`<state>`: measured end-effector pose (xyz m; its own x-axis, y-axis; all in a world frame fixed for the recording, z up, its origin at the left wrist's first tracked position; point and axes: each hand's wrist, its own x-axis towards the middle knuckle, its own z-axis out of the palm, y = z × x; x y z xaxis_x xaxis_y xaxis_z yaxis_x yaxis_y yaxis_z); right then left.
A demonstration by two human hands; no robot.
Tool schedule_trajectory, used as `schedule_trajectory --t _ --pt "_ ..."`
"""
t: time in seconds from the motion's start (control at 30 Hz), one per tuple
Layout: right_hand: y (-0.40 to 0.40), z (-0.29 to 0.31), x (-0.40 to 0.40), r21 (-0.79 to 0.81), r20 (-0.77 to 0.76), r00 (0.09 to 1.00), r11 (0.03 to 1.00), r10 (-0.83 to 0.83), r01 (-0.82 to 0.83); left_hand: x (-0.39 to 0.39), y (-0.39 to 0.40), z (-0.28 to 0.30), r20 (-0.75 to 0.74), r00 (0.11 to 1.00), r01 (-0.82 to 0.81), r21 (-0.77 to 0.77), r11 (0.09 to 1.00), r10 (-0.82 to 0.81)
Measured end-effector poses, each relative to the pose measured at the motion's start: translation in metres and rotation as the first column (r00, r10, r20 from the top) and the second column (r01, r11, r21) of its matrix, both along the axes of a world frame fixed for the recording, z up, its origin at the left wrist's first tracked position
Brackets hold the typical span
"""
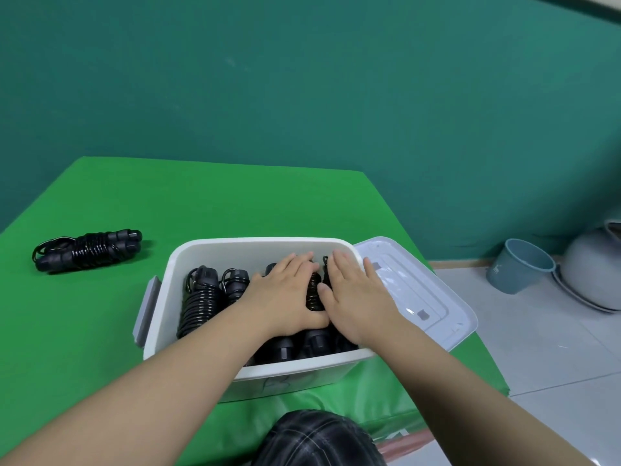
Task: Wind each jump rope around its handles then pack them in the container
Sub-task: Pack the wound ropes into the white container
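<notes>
Packing step under way. Both hands inside the white container (255, 245), which sits on the green desk (201, 203) near its right side.

Left hand (285, 290) lies flat, fingers straight, pressing down on the wound jump ropes in the middle of the container. Right hand (353, 297) does the same just beside it, fingers extended, thumb touching a coiled bundle (314, 290) that shows between the two hands. Neither hand curls round anything; both look to be settling or pushing the bundles down.

More wound ropes (198, 304) stand in a row at the container's left end, handles up, not touched by either hand.

One further wound jump rope (89, 250) lies on the desk at far left, well apart from the container. Already coiled round its handles, not yet packed.

Clear lid (433, 297) rests against the container's right side, off.

Judgement: task nearly done. Next move likely calls for lifting a hand out, reaching far left for the last bundle, and finding room for it; space appears tight, hence the pressing.
</notes>
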<state>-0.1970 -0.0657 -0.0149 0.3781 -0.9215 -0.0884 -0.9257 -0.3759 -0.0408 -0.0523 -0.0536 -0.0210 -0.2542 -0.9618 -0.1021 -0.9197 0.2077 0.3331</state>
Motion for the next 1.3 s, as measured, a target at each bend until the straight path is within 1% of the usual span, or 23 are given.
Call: schedule_trajectory --t 0.07,0.17,0.23,0.33,0.43,0.5,0.53,0.57,0.63,0.67,0.7,0.77,0.83,0.9,1.0,1.1,1.2,1.23,1.3 --pt "0.012 0.001 0.002 0.03 0.027 1.0 1.0 0.002 -0.003 0.005 -0.002 -0.001 -0.046 0.999 0.023 0.042 0.999 -0.021" --pt "0.012 0.002 0.006 0.101 -0.001 1.0 0.995 -0.018 0.018 0.013 -0.003 -0.001 -0.076 0.994 0.082 0.103 0.991 -0.075" --pt "0.007 0.004 0.012 0.144 0.037 0.998 0.989 -0.05 0.044 0.022 -0.003 0.001 -0.099 0.991 0.102 0.079 0.992 -0.094" --pt "0.002 0.002 0.019 0.162 0.087 0.994 0.985 -0.066 0.051 0.043 0.0 0.007 -0.149 0.986 0.071 -0.039 0.997 -0.076" --pt "-0.004 -0.007 0.022 0.098 0.046 0.997 0.994 -0.058 0.053 0.073 0.004 0.012 -0.205 0.979 -0.036 -0.166 0.985 0.001" --pt "-0.008 -0.009 0.026 0.004 0.034 0.998 0.998 -0.055 0.055 0.094 0.005 0.016 -0.265 0.962 -0.124 -0.239 0.963 0.058" --pt "-0.009 -0.008 0.029 -0.037 0.054 0.997 0.998 -0.048 0.05 0.105 0.005 0.017 -0.288 0.954 -0.167 -0.278 0.946 0.084" --pt "-0.011 -0.006 0.034 -0.054 0.107 0.993 0.997 -0.048 0.054 0.117 0.004 0.017 -0.314 0.942 -0.216 -0.31 0.926 0.115" --pt "-0.014 -0.002 0.048 -0.031 0.239 0.969 0.997 -0.055 0.064 0.138 0.002 0.014 -0.358 0.912 -0.324 -0.334 0.885 0.199" --pt "-0.015 -0.002 0.057 -0.033 0.267 0.963 0.998 -0.036 0.047 0.147 0.001 0.01 -0.37 0.896 -0.375 -0.329 0.867 0.246" --pt "-0.017 -0.003 0.065 -0.057 0.256 0.967 0.998 -0.004 0.019 0.156 -0.001 0.005 -0.378 0.879 -0.419 -0.317 0.851 0.291" --pt "-0.02 -0.01 0.078 -0.1 0.177 0.983 0.994 0.056 -0.038 0.171 -0.004 -0.01 -0.403 0.838 -0.497 -0.281 0.821 0.369" --pt "-0.022 -0.016 0.083 -0.127 0.087 0.994 0.99 0.071 -0.06 0.187 -0.01 -0.027 -0.417 0.801 -0.559 -0.263 0.786 0.43" --pt "-0.022 -0.021 0.082 -0.157 0.019 0.997 0.985 0.075 -0.071 0.206 -0.018 -0.047 -0.357 0.796 -0.588 -0.266 0.764 0.489" --pt "-0.021 -0.024 0.082 -0.171 -0.009 0.997 0.983 0.072 -0.073 0.23 -0.032 -0.071 -0.147 0.786 -0.618 -0.23 0.752 0.6" --pt "-0.02 -0.024 0.084 -0.175 -0.001 0.997 0.982 0.072 -0.071 0.252 -0.051 -0.081 0.048 0.728 -0.666 -0.19 0.722 0.684" --pt "-0.02 -0.024 0.084 -0.181 -0.003 0.997 0.981 0.072 -0.072 0.268 -0.066 -0.085 0.241 0.68 -0.672 -0.175 0.72 0.693" --pt "-0.02 -0.025 0.084 -0.185 0.003 0.997 0.98 0.072 -0.071 0.272 -0.068 -0.087 0.272 0.678 -0.657 -0.193 0.729 0.683" --pt "-0.02 -0.026 0.084 -0.194 -0.011 0.997 0.978 0.071 -0.072 0.277 -0.067 -0.089 0.285 0.696 -0.605 -0.26 0.752 0.659"
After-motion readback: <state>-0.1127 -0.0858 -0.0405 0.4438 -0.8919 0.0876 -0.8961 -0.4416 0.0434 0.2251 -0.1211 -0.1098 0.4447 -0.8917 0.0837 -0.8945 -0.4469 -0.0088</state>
